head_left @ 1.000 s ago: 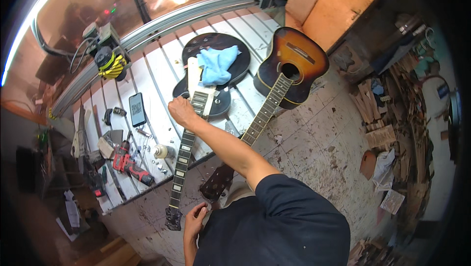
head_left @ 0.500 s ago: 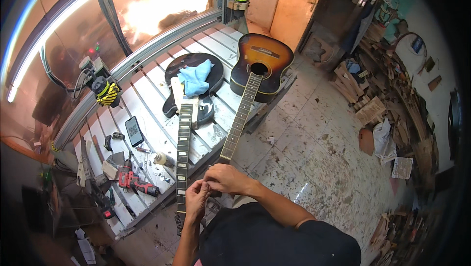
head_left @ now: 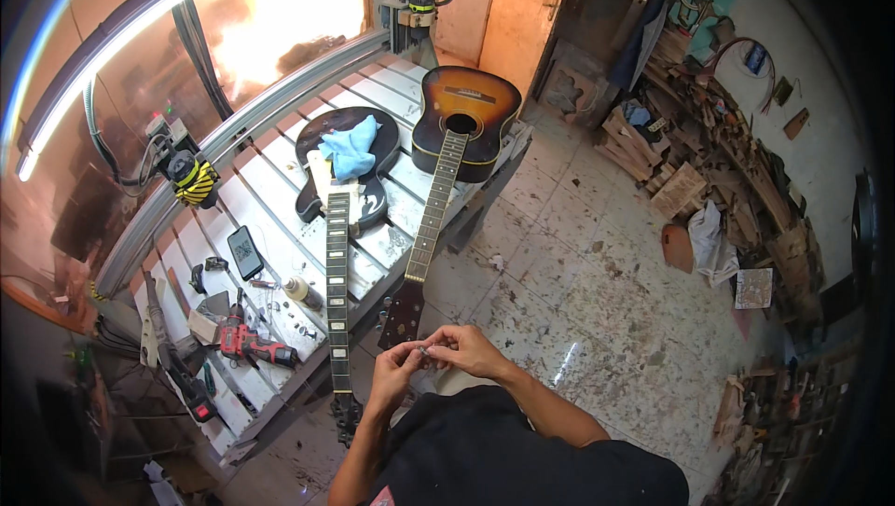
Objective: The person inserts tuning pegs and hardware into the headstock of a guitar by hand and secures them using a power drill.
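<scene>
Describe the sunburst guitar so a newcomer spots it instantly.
On the white slatted table, two guitars lie side by side. The sunburst guitar is the right-hand one. Unlike the dark guitar, it shows a round soundhole and bears no blue cloth.

The acoustic (head_left: 488, 107) shows a sunburst, amber at the middle and near-black at the edge; its headstock (head_left: 403, 313) is dark reddish brown. The other guitar (head_left: 375, 194) is blackish, its dark fretboard (head_left: 337, 293) patterned with pale blocks. The cloth (head_left: 351, 150) is light blue, the drill (head_left: 240, 339) red and black, the shirt (head_left: 522, 455) black.
</scene>
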### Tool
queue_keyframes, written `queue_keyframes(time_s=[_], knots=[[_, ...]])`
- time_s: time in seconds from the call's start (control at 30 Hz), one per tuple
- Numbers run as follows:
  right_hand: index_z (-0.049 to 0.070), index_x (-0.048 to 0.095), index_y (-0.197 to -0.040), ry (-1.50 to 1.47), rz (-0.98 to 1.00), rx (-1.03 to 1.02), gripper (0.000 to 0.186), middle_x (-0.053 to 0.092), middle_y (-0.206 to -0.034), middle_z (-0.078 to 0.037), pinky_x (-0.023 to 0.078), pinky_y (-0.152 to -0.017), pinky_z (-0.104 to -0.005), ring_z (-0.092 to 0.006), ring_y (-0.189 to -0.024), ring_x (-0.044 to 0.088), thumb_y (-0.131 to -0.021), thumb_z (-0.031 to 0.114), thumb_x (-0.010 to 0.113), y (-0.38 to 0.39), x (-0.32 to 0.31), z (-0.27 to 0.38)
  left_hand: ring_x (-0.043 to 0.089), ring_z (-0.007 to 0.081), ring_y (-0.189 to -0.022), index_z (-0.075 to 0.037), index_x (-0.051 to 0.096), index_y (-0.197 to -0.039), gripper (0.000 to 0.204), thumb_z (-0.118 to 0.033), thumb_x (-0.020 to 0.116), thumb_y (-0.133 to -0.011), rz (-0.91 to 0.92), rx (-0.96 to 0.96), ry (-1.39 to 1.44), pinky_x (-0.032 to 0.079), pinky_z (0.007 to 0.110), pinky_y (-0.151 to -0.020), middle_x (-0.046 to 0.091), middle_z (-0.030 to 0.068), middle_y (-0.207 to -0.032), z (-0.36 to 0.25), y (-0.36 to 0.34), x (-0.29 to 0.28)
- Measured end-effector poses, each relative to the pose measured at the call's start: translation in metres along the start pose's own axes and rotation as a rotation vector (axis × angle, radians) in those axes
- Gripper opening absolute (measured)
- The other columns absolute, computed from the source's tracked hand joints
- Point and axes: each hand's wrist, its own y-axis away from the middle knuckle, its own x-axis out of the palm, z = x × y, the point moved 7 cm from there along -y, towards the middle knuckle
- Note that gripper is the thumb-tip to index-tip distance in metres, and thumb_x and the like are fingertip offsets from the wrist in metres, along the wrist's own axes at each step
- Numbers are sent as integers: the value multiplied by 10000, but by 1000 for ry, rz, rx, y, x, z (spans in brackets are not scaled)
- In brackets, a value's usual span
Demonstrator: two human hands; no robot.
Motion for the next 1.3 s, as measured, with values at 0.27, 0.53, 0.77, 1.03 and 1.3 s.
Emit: queue_keyframes(time_s=[0.27, 0.53, 0.77, 1.03, 1.3], knots=[[-9, 714, -1099, -89, 200, 94, 247, 733, -909, -50, 548, -691, -242, -88, -765, 670, -1007, 214, 660, -17, -11, -23, 694, 140, -891, 42, 656, -1241, 300, -117, 680, -987, -136, 34, -99, 554, 286, -834, 733, 82, -991, -4, 0, -2], [10, 743, -960, -115, -71, -61, 162, 726, -795, -24, 521, -642, -244, -84, -695, 657, -928, 161, 696, -48, -29, -75, 665, 138, -956, 24, 660, -1212, 297, -111, 712, -953, -327, 195, -210, 530, 288, -873, 711, 77, -1060, -6, -12, -42], [-16, 761, -938, 157, -282, 65, 252, 720, -730, -65, 518, -633, -290, -125, -642, 659, -836, 212, 727, -68, -51, -112, 551, 278, -1288, 5, 499, -1419, 537, -178, 706, -959, -586, 85, -337, 439, 372, -1078, 565, 215, -1377, 10, -9, -79], [-31, 769, -986, 341, -214, 113, 331, 709, -724, -76, 508, -626, -300, -125, -651, 654, -814, 243, 701, -103, -38, -128, 509, 320, -1351, 22, 388, -1513, 830, -306, 793, -867, -628, -86, -245, 412, 388, -1105, 497, 267, -1458, 43, -33, -96], [-30, 725, -1132, -49, -90, 126, 321, 733, -913, -56, 506, -630, -257, -107, -707, 646, -878, 153, 660, -108, -24, -126, 621, 207, -1086, 0, 554, -1406, 732, -299, 816, -792, -319, -230, -209, 468, 339, -949, 668, 133, -1179, 48, -69, -102]])
